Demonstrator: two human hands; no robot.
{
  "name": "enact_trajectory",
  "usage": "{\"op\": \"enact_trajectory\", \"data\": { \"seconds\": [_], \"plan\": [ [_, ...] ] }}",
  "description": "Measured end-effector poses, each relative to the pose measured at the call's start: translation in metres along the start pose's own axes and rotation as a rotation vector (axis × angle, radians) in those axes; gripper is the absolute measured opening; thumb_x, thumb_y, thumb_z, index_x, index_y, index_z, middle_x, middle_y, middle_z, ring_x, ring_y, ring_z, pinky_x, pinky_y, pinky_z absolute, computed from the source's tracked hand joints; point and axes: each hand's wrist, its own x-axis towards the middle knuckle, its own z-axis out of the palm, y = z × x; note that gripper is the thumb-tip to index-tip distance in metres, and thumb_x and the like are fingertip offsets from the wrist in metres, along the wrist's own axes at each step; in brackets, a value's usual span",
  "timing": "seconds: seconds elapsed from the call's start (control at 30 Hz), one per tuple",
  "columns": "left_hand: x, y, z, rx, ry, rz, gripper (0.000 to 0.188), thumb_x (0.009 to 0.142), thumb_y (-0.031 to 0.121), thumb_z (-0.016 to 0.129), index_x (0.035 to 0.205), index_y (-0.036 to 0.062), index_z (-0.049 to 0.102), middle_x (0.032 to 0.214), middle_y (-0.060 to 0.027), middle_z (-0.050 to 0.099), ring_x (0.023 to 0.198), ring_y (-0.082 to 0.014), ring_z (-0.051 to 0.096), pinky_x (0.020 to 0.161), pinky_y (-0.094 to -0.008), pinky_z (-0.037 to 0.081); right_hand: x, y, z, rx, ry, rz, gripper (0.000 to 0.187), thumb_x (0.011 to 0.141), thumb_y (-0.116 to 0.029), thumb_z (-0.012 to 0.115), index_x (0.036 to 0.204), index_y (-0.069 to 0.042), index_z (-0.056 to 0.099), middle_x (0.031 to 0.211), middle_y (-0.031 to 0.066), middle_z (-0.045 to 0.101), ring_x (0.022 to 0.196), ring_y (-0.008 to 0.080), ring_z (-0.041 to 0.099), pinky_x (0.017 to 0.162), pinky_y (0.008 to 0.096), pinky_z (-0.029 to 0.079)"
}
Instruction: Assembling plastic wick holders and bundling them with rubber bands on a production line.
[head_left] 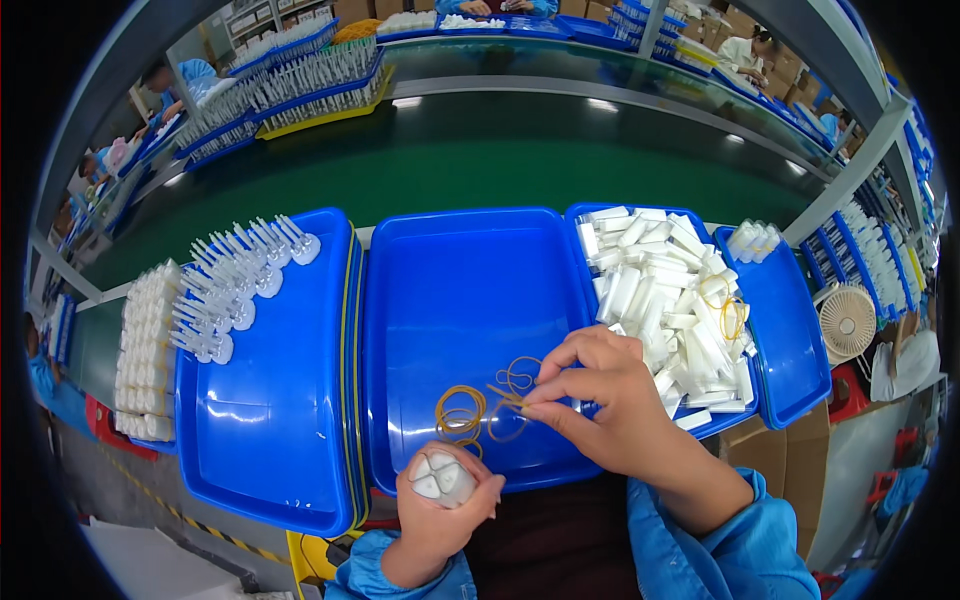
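Observation:
My left hand (pixel 430 525) is wrapped round a bundle of white pieces (pixel 443 480) with rounded ends facing up, near the front edge of the middle blue tray (pixel 470 260). Above that tray, my right hand (pixel 620 405) pinches thin yellowish rubber bands (pixel 508 400) between thumb and forefinger. More rubber bands, in a loose coil (pixel 460 410), show between the two hands, just beyond the bundle. The two hands are apart.
Left, a stack of blue trays (pixel 270 430) bears clear stemmed parts (pixel 240 275); white blocks (pixel 150 340) stand beside it. Right, a tray holds heaped white pieces (pixel 660 290) with rubber bands on top. Beyond runs a green conveyor belt (pixel 480 150). A fan (pixel 847 322) stands far right.

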Motion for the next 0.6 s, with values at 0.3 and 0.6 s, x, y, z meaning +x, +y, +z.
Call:
{"op": "enact_trajectory", "data": {
  "seconds": [0.3, 0.6],
  "plan": [
    [0.021, 0.009, 0.018, -0.226, 0.065, 0.078, 0.026, 0.069, -0.014, 0.057, 0.085, 0.0006, 0.043, 0.120, -0.0210, 0.040, 0.060, -0.0174, 0.060, 0.048, -0.0240, 0.051, -0.012, 0.006, -0.001, 0.024, -0.026, 0.044, 0.007, 0.071, -0.017, 0.071, 0.077, -0.014, 0.067, 0.081, -0.0011, 0.054, 0.081, 0.0170, 0.050, 0.073, 0.0345, 0.030],
    [0.026, 0.006, 0.011, -0.542, -0.334, -0.181, 0.028, 0.067, -0.011, 0.062, 0.084, 0.0034, 0.045, 0.090, -0.0165, 0.051, 0.056, -0.0202, 0.058, 0.046, -0.0264, 0.048, -0.012, 0.016, -0.002, 0.306, -0.087, 0.101, 0.008, 0.074, -0.013, 0.069, 0.077, -0.007, 0.065, 0.077, 0.0043, 0.055, 0.076, 0.0181, 0.053, 0.070, 0.0307, 0.038]
  ]
}}
